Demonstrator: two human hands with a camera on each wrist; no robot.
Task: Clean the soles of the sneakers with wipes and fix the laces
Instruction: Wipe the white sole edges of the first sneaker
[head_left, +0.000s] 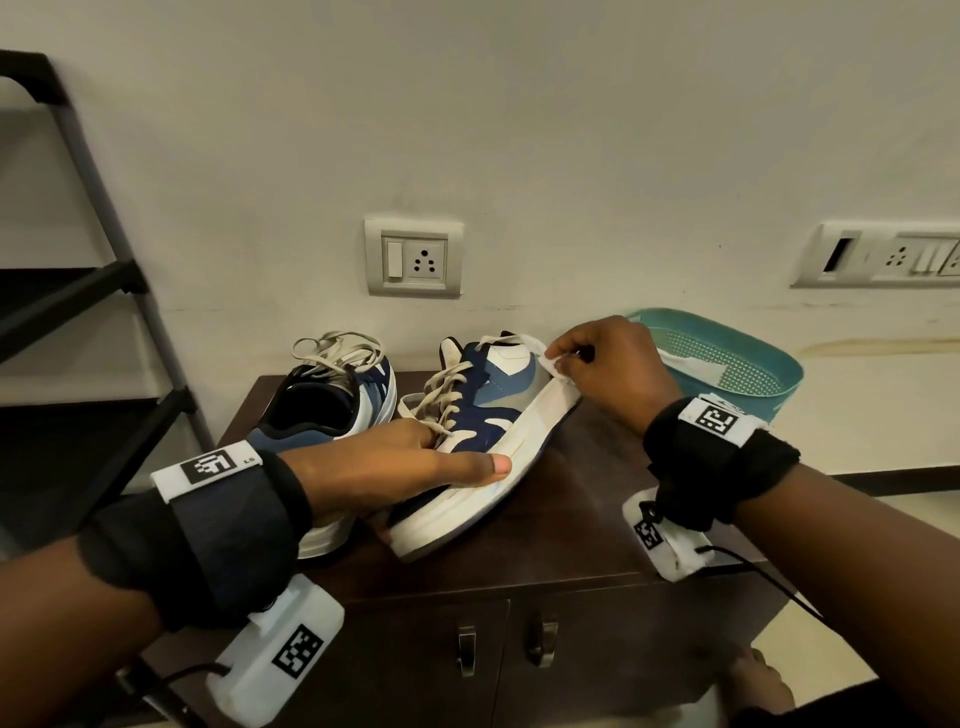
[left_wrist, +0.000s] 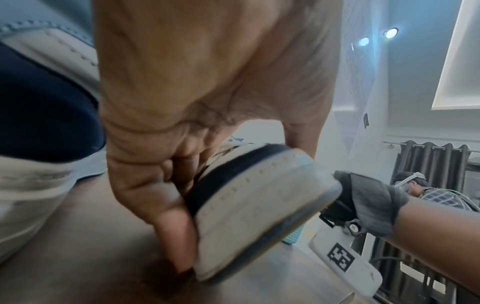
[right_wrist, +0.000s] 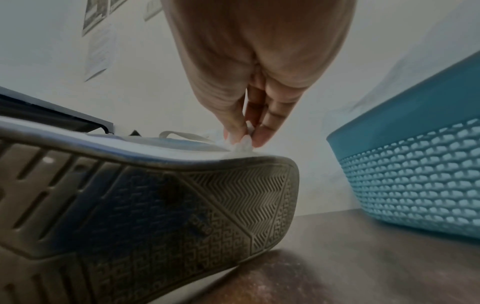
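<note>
Pressure first — left hand (head_left: 384, 467) clamping the sneaker (head_left: 483, 441) tilted, keep your right hand's (head_left: 613, 374) pinched wipe (head_left: 553, 366) tracking its heel rim — short strokes.

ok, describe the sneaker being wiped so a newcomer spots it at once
On the dark wooden cabinet under the wall socket are two blue-and-white sneakers. The wiped sneaker is the right-hand one, next to the teal basket. Unlike the upright sneaker, it is tipped on its side, held by the left hand, wipe at its heel.
</note>
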